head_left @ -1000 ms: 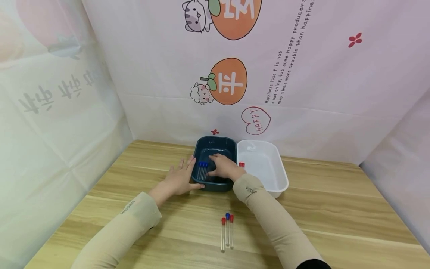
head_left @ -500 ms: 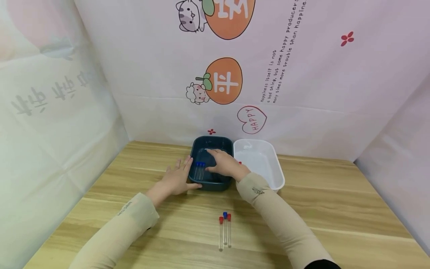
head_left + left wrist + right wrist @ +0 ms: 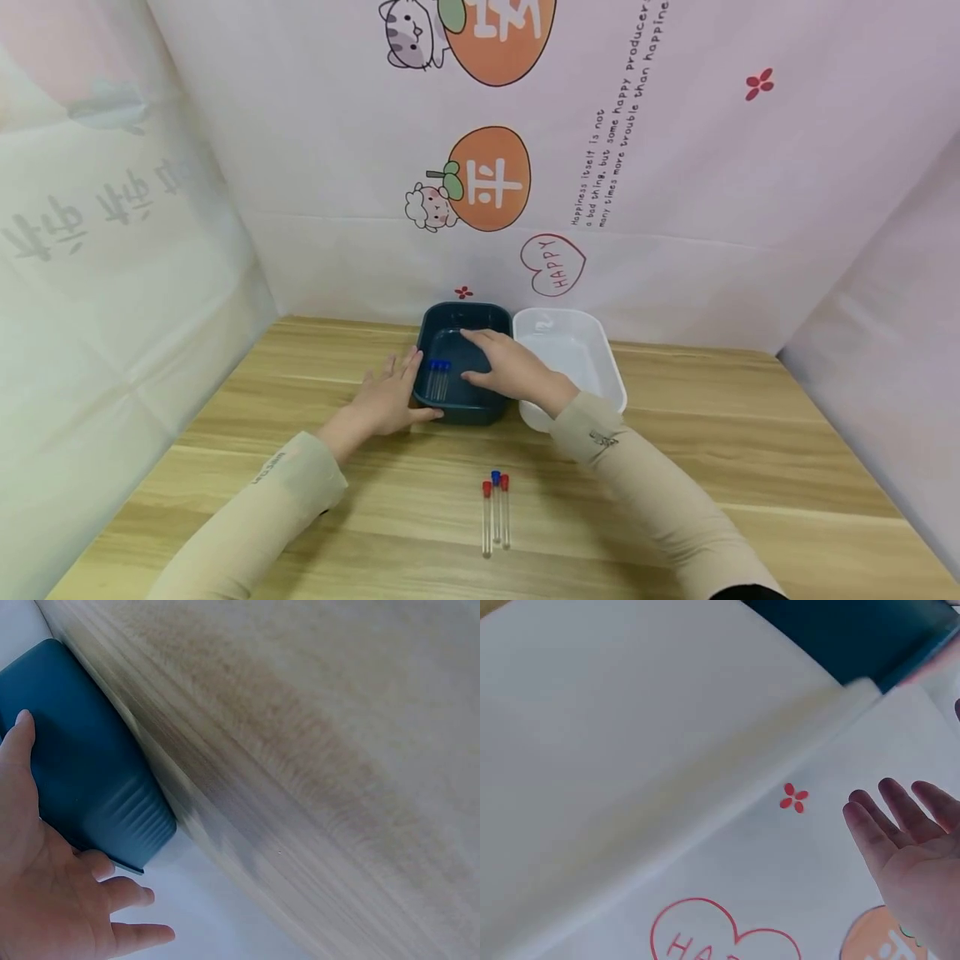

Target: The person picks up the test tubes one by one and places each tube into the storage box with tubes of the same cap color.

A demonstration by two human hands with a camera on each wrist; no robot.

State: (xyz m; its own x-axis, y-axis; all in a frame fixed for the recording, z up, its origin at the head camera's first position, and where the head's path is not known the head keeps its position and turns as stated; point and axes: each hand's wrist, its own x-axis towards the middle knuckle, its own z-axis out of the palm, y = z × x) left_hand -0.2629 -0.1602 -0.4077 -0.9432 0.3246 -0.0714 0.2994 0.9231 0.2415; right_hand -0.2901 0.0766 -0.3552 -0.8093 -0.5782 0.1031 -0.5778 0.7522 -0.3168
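My left hand [image 3: 386, 398] rests against the near left corner of a dark teal bin [image 3: 456, 310], thumb along its front and fingers at its left side. The left wrist view shows that hand [image 3: 56, 889] with fingers extended beside the bin's wall [image 3: 82, 750]. Above the bin's right half is my right hand [image 3: 517, 367], palm down, fingers and thumb apart with nothing between them. Inside the bin, test tubes with blue caps [image 3: 438, 379] lie side by side at the left. The right wrist view shows the loose, extended fingers of the right hand [image 3: 919, 859].
A white bin [image 3: 617, 375] stands against the teal bin's right side, partly covered by the right forearm. Nearer on the wooden table [image 3: 375, 533] lie two red-capped test tubes [image 3: 486, 521] and one blue-capped test tube [image 3: 496, 508]. A printed cloth [image 3: 337, 250] hangs behind.
My right hand has lifted and drawn right, away from the blue-capped tubes. Red-capped tubes seen earlier in the white bin are now hidden by it. The left hand stays at the teal bin.
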